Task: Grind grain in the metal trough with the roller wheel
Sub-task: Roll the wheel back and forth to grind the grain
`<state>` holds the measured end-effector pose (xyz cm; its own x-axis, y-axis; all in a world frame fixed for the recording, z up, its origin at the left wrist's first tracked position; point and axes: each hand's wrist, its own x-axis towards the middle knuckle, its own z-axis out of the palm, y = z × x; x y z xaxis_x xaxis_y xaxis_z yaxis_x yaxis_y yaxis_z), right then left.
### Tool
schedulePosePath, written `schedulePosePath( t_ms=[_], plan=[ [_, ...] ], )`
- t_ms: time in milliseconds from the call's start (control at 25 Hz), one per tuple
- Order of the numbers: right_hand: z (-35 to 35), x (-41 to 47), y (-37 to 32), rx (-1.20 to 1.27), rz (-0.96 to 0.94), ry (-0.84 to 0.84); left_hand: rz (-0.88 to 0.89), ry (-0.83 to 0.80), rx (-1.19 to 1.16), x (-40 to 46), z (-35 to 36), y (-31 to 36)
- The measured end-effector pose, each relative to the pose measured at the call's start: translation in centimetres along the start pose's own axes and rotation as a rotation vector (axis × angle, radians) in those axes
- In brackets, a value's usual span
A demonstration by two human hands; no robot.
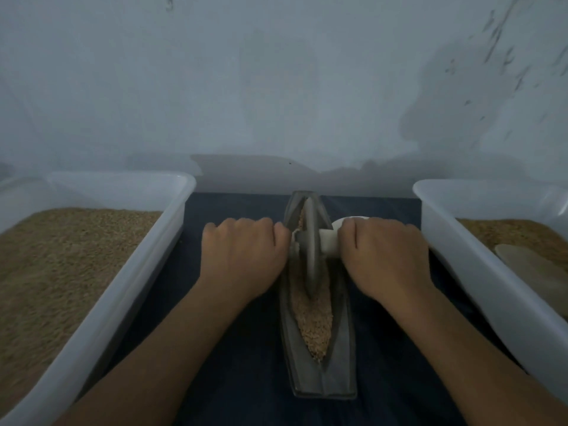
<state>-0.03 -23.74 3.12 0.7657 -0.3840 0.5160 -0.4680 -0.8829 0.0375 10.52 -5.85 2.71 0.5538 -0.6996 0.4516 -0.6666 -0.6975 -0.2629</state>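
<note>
A long, boat-shaped metal trough (339, 358) lies lengthwise on a dark blue cloth in front of me. Tan grain (313, 324) fills its narrow channel. A grey metal roller wheel (313, 250) stands upright in the channel, a little past the trough's middle. A white axle handle (329, 244) runs through the wheel to both sides. My left hand (242, 256) grips the handle's left end, which is mostly hidden under the fingers. My right hand (385, 256) grips the right end.
A white plastic tub (144, 272) full of grain stands at the left. Another white tub (479, 272) at the right holds grain and a flat beige scoop (534, 269). A small white bowl (341, 222) peeks out behind my right hand. A pale wall rises close behind.
</note>
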Motion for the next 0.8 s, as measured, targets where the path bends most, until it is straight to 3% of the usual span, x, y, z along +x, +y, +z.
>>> schedulePosePath(
  t_ms=[160, 280, 360, 480, 640, 800],
  plan=[
    [2.7, 6.0, 0.9, 0.205, 0.199, -0.038, -0.192, -0.041, -0.125, 6.7, 1.4, -1.0],
    [3.5, 9.2, 1.0, 0.256, 0.209, -0.007, -0.405, 0.061, -0.312, 10.0, 2.3, -1.4],
    [3.2, 10.3, 1.0, 0.242, 0.233, -0.064, -0.450, 0.033, -0.344, 10.9, 2.7, -1.6],
    [2.8, 8.6, 0.3, 0.184, 0.164, -0.102, -0.264, -0.027, -0.145, 8.7, 3.1, -1.5],
    [0.8, 2.4, -0.6, 0.024, 0.040, 0.078, -0.032, 0.067, 0.024, 2.1, 2.6, -0.8],
    [-0.7, -2.0, -0.5, 0.063, 0.009, 0.121, -0.077, 0.138, -0.057, -1.6, 1.5, -0.2]
  ],
)
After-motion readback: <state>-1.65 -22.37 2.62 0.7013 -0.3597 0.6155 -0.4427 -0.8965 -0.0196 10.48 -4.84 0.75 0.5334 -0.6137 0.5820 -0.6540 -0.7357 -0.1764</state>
